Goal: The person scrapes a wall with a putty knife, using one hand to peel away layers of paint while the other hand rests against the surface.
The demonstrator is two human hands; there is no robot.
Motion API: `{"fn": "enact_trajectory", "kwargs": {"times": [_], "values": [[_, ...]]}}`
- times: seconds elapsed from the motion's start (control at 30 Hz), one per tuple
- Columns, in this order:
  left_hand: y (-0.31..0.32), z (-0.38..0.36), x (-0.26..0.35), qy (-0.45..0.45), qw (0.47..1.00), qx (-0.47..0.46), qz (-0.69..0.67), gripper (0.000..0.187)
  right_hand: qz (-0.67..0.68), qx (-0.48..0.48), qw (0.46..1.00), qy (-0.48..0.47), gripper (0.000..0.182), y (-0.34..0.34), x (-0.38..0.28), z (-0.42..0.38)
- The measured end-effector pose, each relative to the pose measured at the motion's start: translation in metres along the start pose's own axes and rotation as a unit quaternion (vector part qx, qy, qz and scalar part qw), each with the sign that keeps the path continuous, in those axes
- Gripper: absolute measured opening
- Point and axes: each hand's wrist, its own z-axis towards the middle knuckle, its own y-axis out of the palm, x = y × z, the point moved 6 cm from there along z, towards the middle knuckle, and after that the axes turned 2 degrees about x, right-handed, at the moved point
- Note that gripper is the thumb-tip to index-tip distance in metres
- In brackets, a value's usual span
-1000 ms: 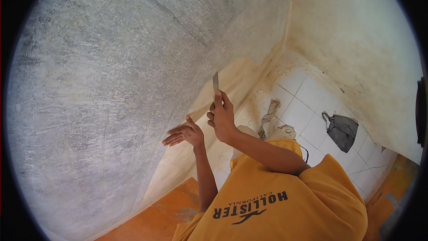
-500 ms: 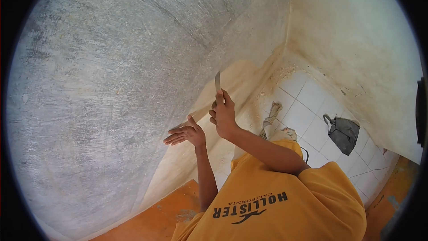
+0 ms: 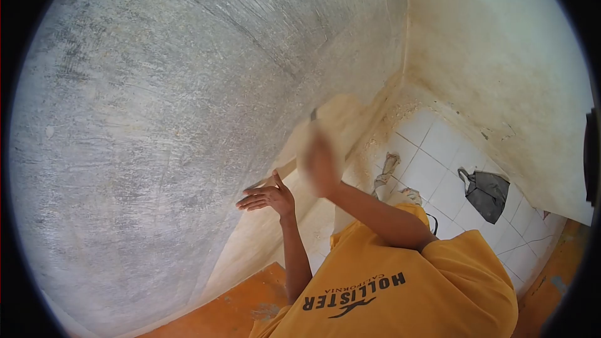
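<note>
My right hand (image 3: pixel 322 159) is blurred, with the tip of a thin flat metal blade (image 3: pixel 314 114) sticking out above it, close to the lower part of the wall. The blade's handle is hidden in the hand. To its left, my left hand (image 3: pixel 272 199) has its fingers stretched out and thumb raised, beside the grey, scuffed wall (image 3: pixel 163 125). A thin dark edge shows by its fingertips; I cannot make out what it is. Below the grey surface lies a cream patch (image 3: pixel 341 109) of wall.
A second, stained cream wall (image 3: pixel 494 44) meets the grey one at a corner. On the white tiled floor (image 3: pixel 432 172) lie a dark grey bag (image 3: pixel 487 195) and debris along the wall's foot. An orange surface (image 3: pixel 219 300) is at the lower left.
My right hand has moved slightly right and down and is now smeared by motion, with less of the blade showing. My left hand has shifted slightly right, its fingers still stretched out.
</note>
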Motion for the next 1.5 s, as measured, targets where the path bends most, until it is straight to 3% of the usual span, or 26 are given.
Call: {"fn": "enact_trajectory", "kwargs": {"times": [0.07,0.17,0.2,0.6,0.8,0.9,0.97,1.03,1.5], "values": [[-0.008,0.000,0.006,-0.012,1.000,-0.010,-0.021,0.118,0.008,-0.004,1.000,-0.010,0.027,-0.018,-0.004,0.030],[-0.005,-0.001,0.003,-0.024,0.999,-0.020,-0.032,0.118,-0.025,0.019,0.999,0.039,0.024,0.002,-0.001,-0.016],[-0.001,-0.003,0.001,-0.016,0.999,-0.016,-0.022,0.117,-0.020,-0.038,0.998,0.056,0.024,0.007,-0.001,-0.025],[0.016,-0.005,-0.011,0.005,0.999,-0.018,0.042,0.113,0.026,-0.024,0.999,0.008,0.024,-0.004,-0.006,0.003],[0.013,-0.004,-0.008,0.010,0.999,0.014,0.051,0.117,-0.003,-0.030,0.999,0.023,0.023,0.009,0.001,-0.022],[0.010,-0.004,-0.005,0.022,0.998,0.017,0.054,0.115,0.041,-0.019,0.999,-0.015,0.021,-0.023,-0.006,0.039],[0.017,-0.005,-0.006,0.021,0.998,0.022,0.052,0.112,0.023,0.006,0.999,0.032,0.018,-0.005,0.007,-0.001],[0.014,-0.005,-0.007,0.026,0.998,0.023,0.054,0.110,0.020,-0.070,0.996,0.051,0.019,0.007,0.006,-0.025],[0.018,-0.008,-0.009,0.026,0.999,0.014,0.019,0.107,-0.032,-0.060,0.998,0.019,0.030,-0.002,0.011,-0.023]]}}
